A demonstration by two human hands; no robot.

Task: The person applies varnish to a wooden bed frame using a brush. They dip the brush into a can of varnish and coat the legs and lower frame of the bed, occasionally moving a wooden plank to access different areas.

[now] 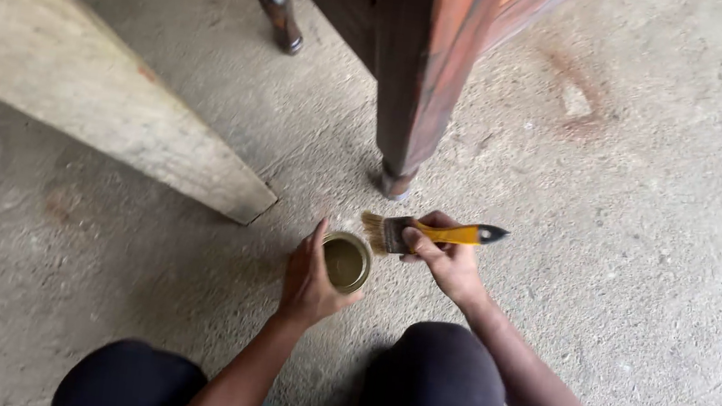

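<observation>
Looking down from the head camera at a rough grey concrete floor (647, 266), dusty and stained reddish near the top right. Crossing the upper left, a pale wooden plank (75, 67); rising at top centre, a dark reddish-brown furniture leg (413, 81) ending in a small turned foot, with a second leg (278, 0) behind it.

Squatting low, knees in dark trousers (435, 387) filling the bottom edge. Left hand (308, 279) wrapping around the side of a small open tin (346, 263), fingers curled on its wall, steadying it on the floor just before the nearer leg. Murky olive-brown liquid showing inside: likely sloshing and spilling if tipped, so best gripping around the wall and keeping it upright. Probably light, rigid metal, maybe slick with drips.

Right hand (445, 255) closing on a paintbrush (431, 233) at the ferrule and yellow handle, bristles hovering just above the tin's rim, pointing left. Stiff handle, soft bristles; holding near the ferrule seeming the surest grip.
</observation>
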